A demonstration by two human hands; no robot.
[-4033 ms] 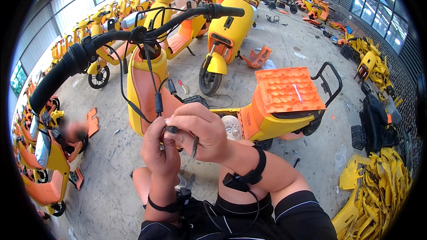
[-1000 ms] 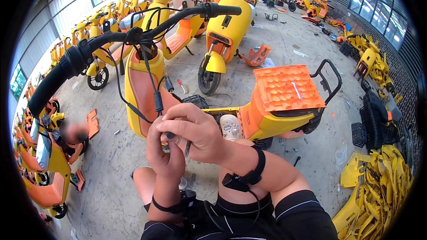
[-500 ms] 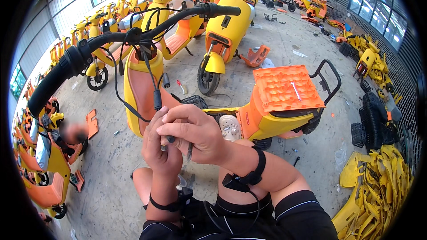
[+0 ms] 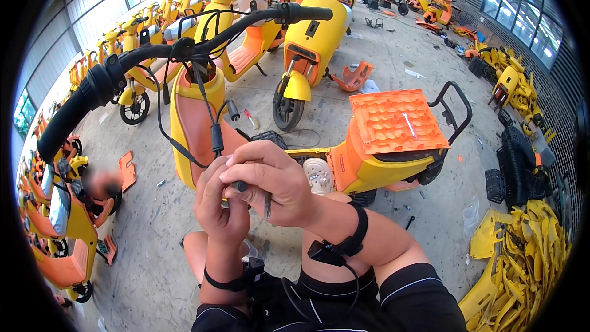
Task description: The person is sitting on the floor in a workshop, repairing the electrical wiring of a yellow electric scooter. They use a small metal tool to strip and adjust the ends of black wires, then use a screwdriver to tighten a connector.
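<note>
My left hand (image 4: 220,206) and my right hand (image 4: 273,178) meet in front of the scooter's stem, fingers pinched together. Between them shows the dark round end of a small black cylindrical piece (image 4: 239,186). A thin grey pointed piece (image 4: 267,206) sticks down out of my right hand's curled fingers; its kind is unclear. Just above my fingertips hangs a black cable with a thick sleeve (image 4: 217,138), coming down from the black handlebar (image 4: 212,40). Fingers hide whether it joins the black piece. The handlebar tops a yellow and orange scooter (image 4: 200,110).
An orange moulded tray (image 4: 396,123) with a wrench (image 4: 409,125) on it lies over the scooter's rear. A red-handled tool (image 4: 249,115) rests on the floor. Yellow panels (image 4: 528,264) are heaped at the right. Rows of scooters (image 4: 307,37) stand behind; another person is at the left.
My hands have shifted slightly. The black piece has tilted, so its round end shows more fully, and my right fingers have moved up a little.
</note>
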